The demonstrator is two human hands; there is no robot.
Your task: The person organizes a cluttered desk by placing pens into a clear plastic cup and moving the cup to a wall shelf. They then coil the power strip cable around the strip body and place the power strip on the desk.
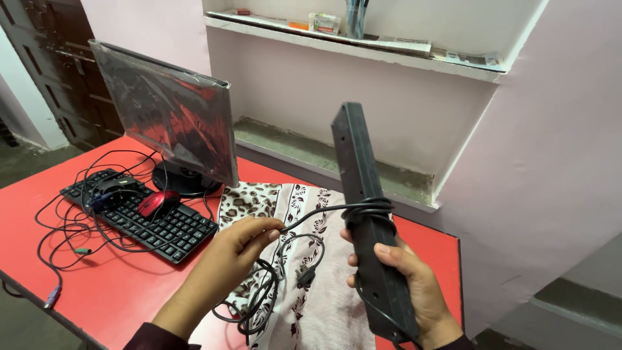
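Note:
My right hand (407,285) grips a long black bar-shaped box (363,188), held upright and tilted a little to the left. A black cable (337,210) is wrapped around the box just above my fingers. My left hand (233,256) pinches that cable between thumb and fingers to the left of the box. More of the cable hangs in loose loops (265,295) under my left hand, over a patterned cloth (311,304).
A red table (123,291) carries a black keyboard (139,217), a red mouse (157,202), a dark mouse (113,186) and tangled cables (65,230). A monitor wrapped in plastic (168,110) stands behind. Wall shelves (363,45) and a pink wall are close on the right.

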